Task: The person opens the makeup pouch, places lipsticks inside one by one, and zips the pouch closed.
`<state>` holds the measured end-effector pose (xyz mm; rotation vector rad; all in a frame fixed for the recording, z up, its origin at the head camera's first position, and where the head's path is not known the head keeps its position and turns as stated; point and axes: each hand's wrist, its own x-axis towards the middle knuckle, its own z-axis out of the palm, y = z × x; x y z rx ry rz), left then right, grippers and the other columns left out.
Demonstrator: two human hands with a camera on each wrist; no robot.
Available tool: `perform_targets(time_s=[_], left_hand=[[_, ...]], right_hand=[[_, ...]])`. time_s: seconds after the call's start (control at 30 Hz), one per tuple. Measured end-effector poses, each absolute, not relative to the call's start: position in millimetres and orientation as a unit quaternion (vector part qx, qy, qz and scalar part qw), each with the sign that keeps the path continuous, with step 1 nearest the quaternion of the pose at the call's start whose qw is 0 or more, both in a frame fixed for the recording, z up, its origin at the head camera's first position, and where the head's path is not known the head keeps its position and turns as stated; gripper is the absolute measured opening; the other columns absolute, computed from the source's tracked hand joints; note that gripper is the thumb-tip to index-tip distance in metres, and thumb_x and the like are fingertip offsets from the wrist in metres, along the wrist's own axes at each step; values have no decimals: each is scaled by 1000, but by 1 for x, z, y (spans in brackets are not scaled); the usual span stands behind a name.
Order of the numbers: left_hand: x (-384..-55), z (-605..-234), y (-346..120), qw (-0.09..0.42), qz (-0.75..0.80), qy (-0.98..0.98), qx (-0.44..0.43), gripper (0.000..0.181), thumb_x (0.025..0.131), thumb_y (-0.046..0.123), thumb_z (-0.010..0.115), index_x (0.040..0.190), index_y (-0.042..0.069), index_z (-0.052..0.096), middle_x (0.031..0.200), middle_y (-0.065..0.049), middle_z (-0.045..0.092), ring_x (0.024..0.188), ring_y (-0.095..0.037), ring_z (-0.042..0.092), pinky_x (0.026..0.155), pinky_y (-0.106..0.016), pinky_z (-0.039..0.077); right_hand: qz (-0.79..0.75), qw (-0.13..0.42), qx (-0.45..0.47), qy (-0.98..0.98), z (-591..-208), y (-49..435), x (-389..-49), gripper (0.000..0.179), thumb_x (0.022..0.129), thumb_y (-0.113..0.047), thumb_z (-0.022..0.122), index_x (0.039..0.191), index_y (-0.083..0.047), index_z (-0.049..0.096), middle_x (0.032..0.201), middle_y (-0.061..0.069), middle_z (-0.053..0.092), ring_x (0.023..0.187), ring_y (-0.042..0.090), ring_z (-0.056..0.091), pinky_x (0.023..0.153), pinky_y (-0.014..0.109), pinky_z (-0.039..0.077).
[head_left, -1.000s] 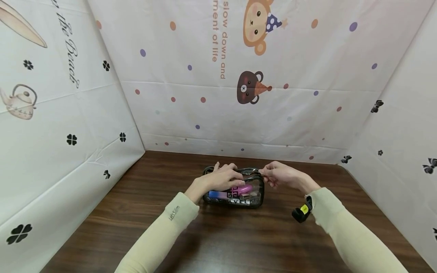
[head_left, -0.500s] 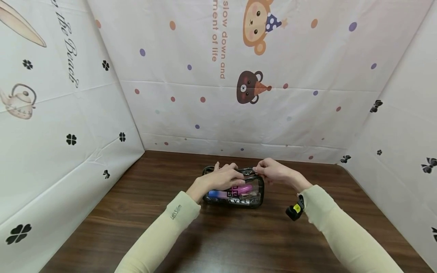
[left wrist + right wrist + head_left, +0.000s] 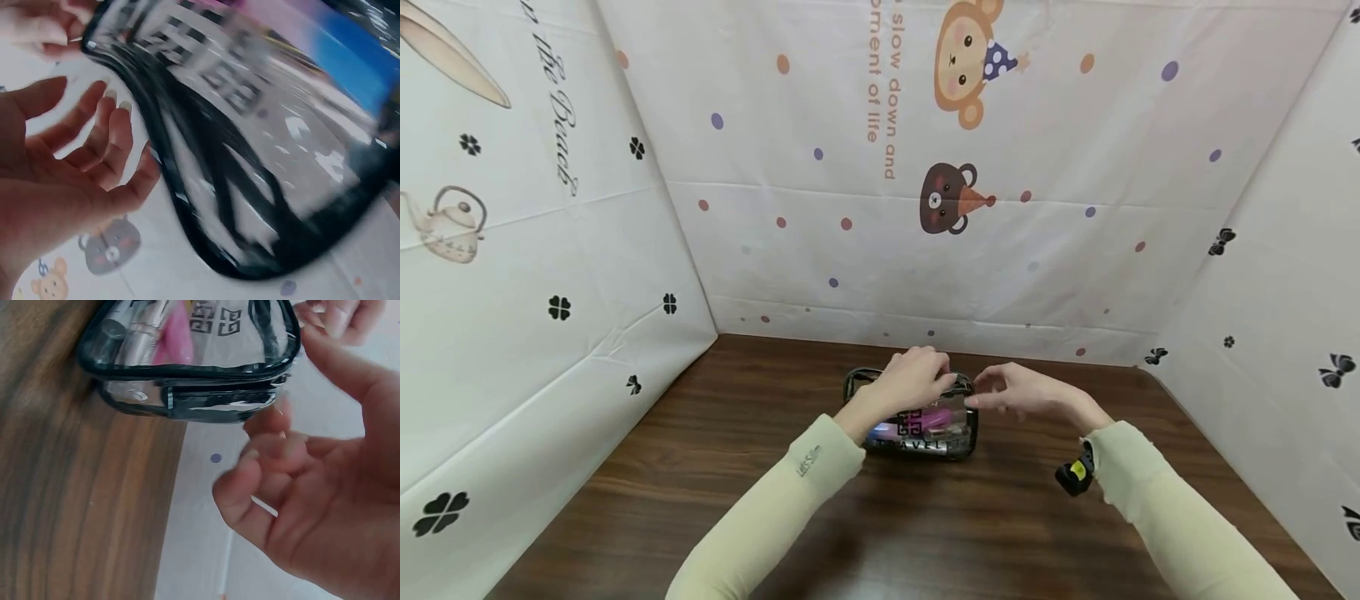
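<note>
A clear pouch with black piping and dark printing stands on the table. Through its wall I see pink, blue and silvery items. My left hand reaches over its top edge; in the left wrist view the fingers are loosely bent, with the little fingertip at the piping and the thumb apart. At the pouch's right end is my right hand. The right wrist view shows its thumb against the upper corner and a fingertip by the side, the other fingers loosely bent. The zip pull cannot be made out.
A dark wooden table extends around the pouch. White printed sheets form the back wall, left wall and right wall. A black strap with a yellow mark hangs at the right wrist.
The right hand first moves left along the pouch's top edge with its fingertips together, then draws back right with thumb and fingers parted. The left hand shifts right across the top.
</note>
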<state>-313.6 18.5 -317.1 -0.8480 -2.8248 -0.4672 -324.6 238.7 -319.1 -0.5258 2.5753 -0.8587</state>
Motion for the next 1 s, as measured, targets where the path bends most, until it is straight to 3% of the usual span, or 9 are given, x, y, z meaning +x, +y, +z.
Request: perform_targets(time_s=[0.1, 0.23, 0.47, 0.67, 0.8, 1.0], left_hand=[[-316, -313, 37, 62, -157, -956, -242, 28, 100, 34, 51, 80, 18, 63, 67, 4, 59, 55, -10, 53, 49, -24, 39], [-321, -312, 59, 33, -148, -971, -185, 32, 96, 42, 56, 76, 17, 61, 62, 2, 55, 49, -12, 47, 46, -27, 37], [-329, -309, 82, -6, -80, -987, -137, 27, 86, 44, 69, 78, 20, 62, 72, 4, 58, 60, -14, 53, 56, -30, 43], [-328, -303, 98, -32, -24, -994, -103, 37, 73, 51, 79, 96, 24, 68, 89, 4, 64, 76, -16, 60, 63, -36, 49], [-327, -301, 104, -37, -2, -995, -91, 39, 74, 50, 79, 103, 27, 68, 96, 5, 63, 80, -15, 59, 64, -38, 50], [-325, -299, 102, -47, -8, -994, -101, 37, 76, 50, 77, 103, 27, 68, 98, 5, 61, 84, -16, 59, 67, -39, 50]], right_hand=[[-296, 190, -215, 911, -327, 239, -325, 73, 87, -35, 72, 141, 0, 38, 72, 6, 57, 51, 15, 45, 48, 31, 43], [-285, 166, -246, 911, -337, 235, -325, 71, 85, -25, 74, 139, 4, 38, 71, 6, 53, 52, 12, 42, 49, 29, 39], [-280, 137, -262, 913, -345, 233, -325, 47, 89, -26, 70, 123, 0, 51, 73, 8, 56, 52, 13, 43, 50, 30, 40], [-285, 127, -274, 909, -349, 234, -324, 33, 92, -28, 66, 114, -6, 56, 81, 9, 60, 54, 15, 47, 52, 32, 43], [-285, 125, -275, 910, -349, 233, -324, 27, 92, -29, 66, 105, -7, 57, 79, 7, 59, 54, 14, 47, 52, 32, 43], [-292, 136, -267, 908, -349, 233, -323, 24, 94, -28, 63, 105, -7, 56, 73, 7, 57, 52, 15, 44, 48, 31, 41]])
